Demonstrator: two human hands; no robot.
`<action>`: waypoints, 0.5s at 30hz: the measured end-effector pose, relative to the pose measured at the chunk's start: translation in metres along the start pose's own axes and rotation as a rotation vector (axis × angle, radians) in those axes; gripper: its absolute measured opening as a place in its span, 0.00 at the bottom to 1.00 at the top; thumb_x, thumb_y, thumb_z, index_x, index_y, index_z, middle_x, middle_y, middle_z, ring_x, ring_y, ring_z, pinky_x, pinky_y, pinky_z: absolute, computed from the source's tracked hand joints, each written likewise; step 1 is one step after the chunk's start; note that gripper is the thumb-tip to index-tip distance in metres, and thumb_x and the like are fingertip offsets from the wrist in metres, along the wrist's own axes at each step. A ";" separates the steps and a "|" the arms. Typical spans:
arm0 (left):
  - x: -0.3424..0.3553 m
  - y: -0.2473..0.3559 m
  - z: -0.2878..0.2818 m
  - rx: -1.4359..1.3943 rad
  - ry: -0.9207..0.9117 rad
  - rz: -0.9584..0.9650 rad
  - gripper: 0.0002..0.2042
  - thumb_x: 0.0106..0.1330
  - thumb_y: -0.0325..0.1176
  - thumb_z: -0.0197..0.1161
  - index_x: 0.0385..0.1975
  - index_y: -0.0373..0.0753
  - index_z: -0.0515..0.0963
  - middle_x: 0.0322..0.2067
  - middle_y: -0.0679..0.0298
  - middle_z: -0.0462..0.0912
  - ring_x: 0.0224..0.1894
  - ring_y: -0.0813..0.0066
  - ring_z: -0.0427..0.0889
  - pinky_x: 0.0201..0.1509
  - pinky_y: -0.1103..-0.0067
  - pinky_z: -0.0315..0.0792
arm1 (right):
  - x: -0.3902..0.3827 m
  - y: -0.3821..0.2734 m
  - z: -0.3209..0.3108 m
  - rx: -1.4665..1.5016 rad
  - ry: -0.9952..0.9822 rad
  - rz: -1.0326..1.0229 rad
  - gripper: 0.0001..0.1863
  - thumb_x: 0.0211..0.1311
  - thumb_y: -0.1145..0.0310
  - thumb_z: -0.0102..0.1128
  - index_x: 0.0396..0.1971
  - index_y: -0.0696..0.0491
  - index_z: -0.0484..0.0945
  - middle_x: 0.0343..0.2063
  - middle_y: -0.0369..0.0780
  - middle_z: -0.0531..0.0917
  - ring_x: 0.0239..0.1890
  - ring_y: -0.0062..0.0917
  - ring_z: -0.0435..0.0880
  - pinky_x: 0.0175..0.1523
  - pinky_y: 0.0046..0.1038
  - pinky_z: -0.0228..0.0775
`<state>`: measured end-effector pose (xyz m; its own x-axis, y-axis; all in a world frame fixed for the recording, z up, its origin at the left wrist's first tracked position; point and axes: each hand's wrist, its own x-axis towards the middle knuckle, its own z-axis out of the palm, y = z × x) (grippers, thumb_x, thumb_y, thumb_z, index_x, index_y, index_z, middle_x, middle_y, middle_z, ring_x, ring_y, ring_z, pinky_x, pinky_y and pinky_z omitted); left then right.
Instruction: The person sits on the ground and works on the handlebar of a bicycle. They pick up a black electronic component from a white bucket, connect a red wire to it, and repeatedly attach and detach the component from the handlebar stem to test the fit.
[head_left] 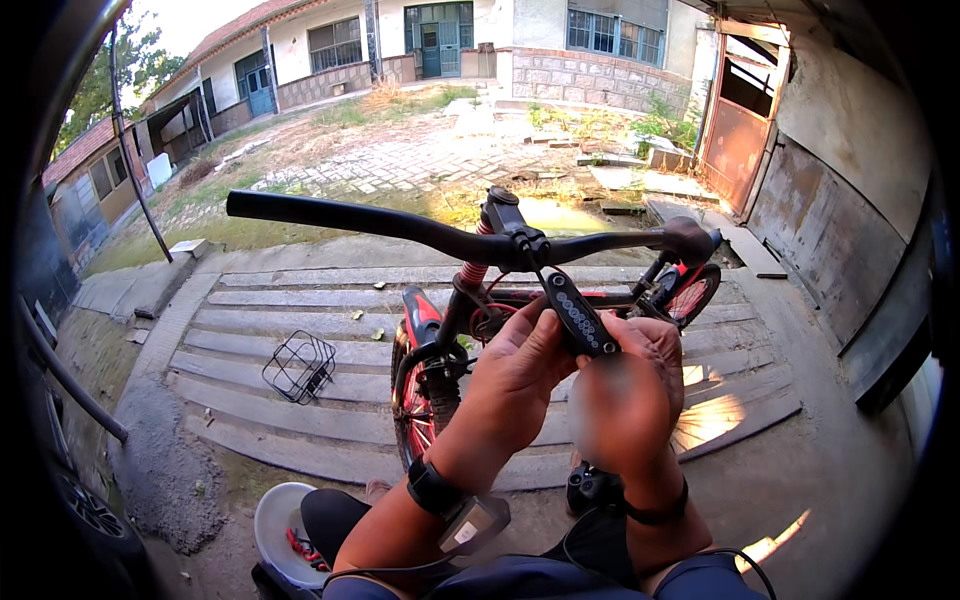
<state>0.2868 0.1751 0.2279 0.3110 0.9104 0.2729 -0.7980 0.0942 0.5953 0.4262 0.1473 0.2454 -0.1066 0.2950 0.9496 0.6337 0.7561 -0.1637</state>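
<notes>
Both my hands are raised in the middle, just behind the bicycle's black handlebar. Between them is a flat black folding multi-tool, slanted, with a row of round marks along its face. My left hand pinches its left side with thumb and fingers. My right hand closes on its lower right end; part of this hand is blurred. The tool's upper end lies just below the stem clamp. A thin dark line runs between them; whether it is a key or a cable I cannot tell.
The red and black bicycle stands on a slatted floor. A black wire basket lies to the left. At lower left, a white bucket holds red-handled tools. A rusty door stands at far right.
</notes>
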 end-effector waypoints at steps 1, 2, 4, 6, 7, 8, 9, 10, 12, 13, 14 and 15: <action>-0.001 -0.001 0.000 -0.009 0.014 -0.014 0.18 0.75 0.42 0.57 0.57 0.38 0.72 0.49 0.62 0.82 0.50 0.74 0.81 0.55 0.74 0.73 | 0.000 0.001 -0.001 0.003 -0.003 0.004 0.24 0.48 0.84 0.69 0.50 0.58 0.80 0.44 0.45 0.79 0.41 0.37 0.80 0.45 0.31 0.74; -0.003 -0.001 0.001 -0.018 0.028 -0.027 0.18 0.74 0.43 0.58 0.56 0.38 0.72 0.49 0.62 0.82 0.50 0.74 0.81 0.55 0.73 0.74 | 0.000 0.001 -0.002 0.007 -0.007 0.008 0.25 0.48 0.85 0.68 0.50 0.57 0.81 0.45 0.45 0.79 0.42 0.37 0.80 0.46 0.31 0.74; -0.004 -0.001 0.000 -0.045 0.014 -0.040 0.19 0.74 0.45 0.58 0.55 0.39 0.73 0.49 0.63 0.82 0.51 0.73 0.81 0.57 0.72 0.74 | 0.001 0.003 -0.004 0.014 -0.023 0.005 0.25 0.48 0.86 0.67 0.50 0.55 0.82 0.46 0.46 0.78 0.44 0.38 0.80 0.47 0.33 0.73; -0.004 0.000 -0.001 -0.077 -0.038 -0.040 0.20 0.73 0.47 0.59 0.54 0.39 0.74 0.49 0.63 0.82 0.52 0.73 0.81 0.58 0.70 0.73 | -0.001 0.006 -0.004 0.025 -0.050 -0.007 0.25 0.48 0.86 0.66 0.49 0.53 0.83 0.47 0.46 0.77 0.46 0.39 0.79 0.48 0.34 0.73; -0.002 0.000 -0.003 -0.071 -0.079 -0.024 0.19 0.73 0.45 0.60 0.54 0.39 0.73 0.50 0.64 0.82 0.53 0.72 0.81 0.59 0.69 0.73 | -0.002 0.008 -0.004 0.022 -0.060 -0.019 0.24 0.50 0.83 0.67 0.50 0.53 0.82 0.49 0.46 0.77 0.47 0.37 0.79 0.47 0.32 0.74; -0.002 0.000 -0.004 -0.058 -0.074 -0.014 0.19 0.73 0.45 0.59 0.55 0.39 0.73 0.50 0.63 0.82 0.53 0.72 0.81 0.59 0.70 0.73 | -0.003 0.009 -0.003 0.019 -0.070 -0.032 0.23 0.52 0.80 0.69 0.51 0.54 0.81 0.50 0.47 0.76 0.47 0.35 0.79 0.46 0.30 0.74; -0.001 0.000 -0.004 -0.046 -0.068 -0.003 0.19 0.73 0.44 0.59 0.55 0.39 0.73 0.51 0.63 0.81 0.53 0.72 0.81 0.59 0.70 0.73 | -0.005 0.011 -0.003 0.017 -0.080 -0.045 0.23 0.55 0.77 0.70 0.52 0.55 0.80 0.52 0.47 0.75 0.47 0.33 0.79 0.46 0.28 0.74; -0.002 0.001 -0.004 -0.033 -0.062 0.008 0.18 0.74 0.43 0.59 0.56 0.39 0.72 0.51 0.63 0.81 0.53 0.72 0.81 0.59 0.70 0.73 | -0.006 0.012 -0.003 0.015 -0.090 -0.058 0.23 0.57 0.74 0.71 0.54 0.55 0.79 0.53 0.47 0.74 0.47 0.31 0.79 0.45 0.26 0.75; -0.003 0.002 -0.004 -0.055 -0.072 0.020 0.19 0.75 0.40 0.56 0.59 0.36 0.70 0.52 0.60 0.80 0.54 0.71 0.81 0.61 0.69 0.73 | -0.003 0.004 -0.006 0.008 -0.079 0.004 0.27 0.56 0.65 0.74 0.55 0.56 0.77 0.53 0.46 0.74 0.48 0.30 0.79 0.46 0.26 0.74; -0.004 0.004 -0.002 -0.052 -0.069 0.026 0.19 0.76 0.39 0.55 0.60 0.35 0.70 0.52 0.60 0.80 0.54 0.70 0.81 0.62 0.69 0.73 | -0.002 0.001 -0.006 0.005 -0.072 0.035 0.30 0.56 0.60 0.75 0.55 0.57 0.75 0.53 0.46 0.74 0.49 0.29 0.78 0.46 0.26 0.74; -0.005 0.004 0.000 -0.049 -0.066 0.032 0.19 0.76 0.39 0.54 0.60 0.34 0.69 0.52 0.59 0.80 0.55 0.70 0.81 0.62 0.68 0.73 | -0.005 0.000 -0.005 0.118 -0.071 0.159 0.32 0.54 0.56 0.76 0.55 0.57 0.75 0.52 0.45 0.75 0.49 0.28 0.78 0.46 0.26 0.74; -0.006 0.002 0.000 0.025 -0.054 0.038 0.22 0.78 0.43 0.45 0.60 0.31 0.71 0.56 0.50 0.79 0.61 0.60 0.77 0.69 0.64 0.66 | -0.011 -0.001 -0.004 0.225 -0.066 0.281 0.35 0.53 0.52 0.76 0.55 0.57 0.74 0.52 0.44 0.75 0.49 0.27 0.78 0.47 0.25 0.73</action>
<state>0.2833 0.1702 0.2279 0.3083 0.8901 0.3358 -0.7967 0.0487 0.6025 0.4299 0.1410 0.2360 -0.0066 0.5409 0.8410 0.4613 0.7479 -0.4774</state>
